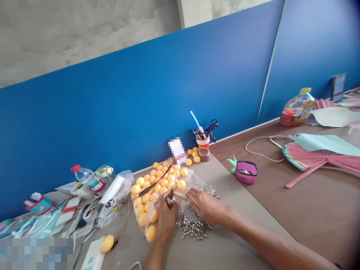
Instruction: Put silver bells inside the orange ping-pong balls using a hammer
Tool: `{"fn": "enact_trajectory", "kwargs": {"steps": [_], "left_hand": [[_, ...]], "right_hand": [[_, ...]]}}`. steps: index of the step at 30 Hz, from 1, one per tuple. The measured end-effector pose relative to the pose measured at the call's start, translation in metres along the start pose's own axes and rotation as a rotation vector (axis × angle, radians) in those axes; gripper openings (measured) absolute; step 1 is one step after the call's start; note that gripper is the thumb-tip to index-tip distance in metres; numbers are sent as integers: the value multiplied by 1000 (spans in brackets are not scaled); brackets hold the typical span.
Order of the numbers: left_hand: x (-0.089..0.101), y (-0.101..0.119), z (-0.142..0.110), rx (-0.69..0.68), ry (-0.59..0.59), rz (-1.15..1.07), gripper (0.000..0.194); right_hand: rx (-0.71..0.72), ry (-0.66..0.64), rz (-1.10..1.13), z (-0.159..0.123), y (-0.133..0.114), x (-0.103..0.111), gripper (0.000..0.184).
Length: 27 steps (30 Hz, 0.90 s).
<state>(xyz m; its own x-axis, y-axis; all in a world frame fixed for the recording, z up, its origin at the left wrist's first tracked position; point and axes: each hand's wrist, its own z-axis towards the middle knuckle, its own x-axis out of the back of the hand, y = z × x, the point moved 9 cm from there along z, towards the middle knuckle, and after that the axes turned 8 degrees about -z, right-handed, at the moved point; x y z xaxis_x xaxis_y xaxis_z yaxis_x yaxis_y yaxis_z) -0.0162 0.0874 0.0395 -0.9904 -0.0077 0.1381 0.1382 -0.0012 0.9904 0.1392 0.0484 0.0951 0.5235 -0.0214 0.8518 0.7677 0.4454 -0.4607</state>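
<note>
My left hand point(166, 215) is closed around a small cluster of silvery bead-like pieces point(170, 201), with a dark pointed tip standing up from it. Between thumb and fingers, my right hand point(204, 204) grips a thin tan wooden stick point(181, 195). The stick's far end reaches the pieces in my left hand, and I cannot tell what tool it belongs to. Below my right hand lies a loose pile of shiny silver beads or small bells point(195, 227). A clear plastic bag of orange balls point(149, 197) lies behind and left of my left hand, with a dark strap point(157, 180) across it.
A cup of pens and tools point(203, 143), a round brown-lidded jar point(204, 154) and a pink pouch point(246, 172) stand beyond my right hand. Bottles point(91, 180), cables and a power strip point(94, 255) crowd the left. Pink pleated paper point(323, 159) lies right. A blue partition point(140, 105) rises behind.
</note>
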Motion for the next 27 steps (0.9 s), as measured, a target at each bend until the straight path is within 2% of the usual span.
{"fn": "enact_trajectory", "kwargs": {"steps": [6, 10, 13, 15, 19, 23, 27], "left_hand": [[-1, -3, 1, 33, -17, -49, 39], [-4, -11, 2, 97, -36, -312, 43], [-7, -11, 1, 103, -48, -472, 38], [-9, -8, 1, 95, -73, -501, 36], [-10, -8, 1, 108, -95, -523, 36], [-13, -4, 1, 67, -121, -562, 29], [-14, -7, -2, 126, -94, -575, 32]], "right_hand": [[-18, 40, 99, 1, 3, 3, 18], [-12, -20, 80, 1, 1, -2, 20], [-16, 53, 142, 1, 2, 8, 22], [-32, 54, 144, 1, 4, 10, 21], [-39, -33, 128, 2, 4, 3, 24], [-64, 57, 186, 3, 7, 10, 23], [-48, -18, 161, 4, 5, 0, 22]]}}
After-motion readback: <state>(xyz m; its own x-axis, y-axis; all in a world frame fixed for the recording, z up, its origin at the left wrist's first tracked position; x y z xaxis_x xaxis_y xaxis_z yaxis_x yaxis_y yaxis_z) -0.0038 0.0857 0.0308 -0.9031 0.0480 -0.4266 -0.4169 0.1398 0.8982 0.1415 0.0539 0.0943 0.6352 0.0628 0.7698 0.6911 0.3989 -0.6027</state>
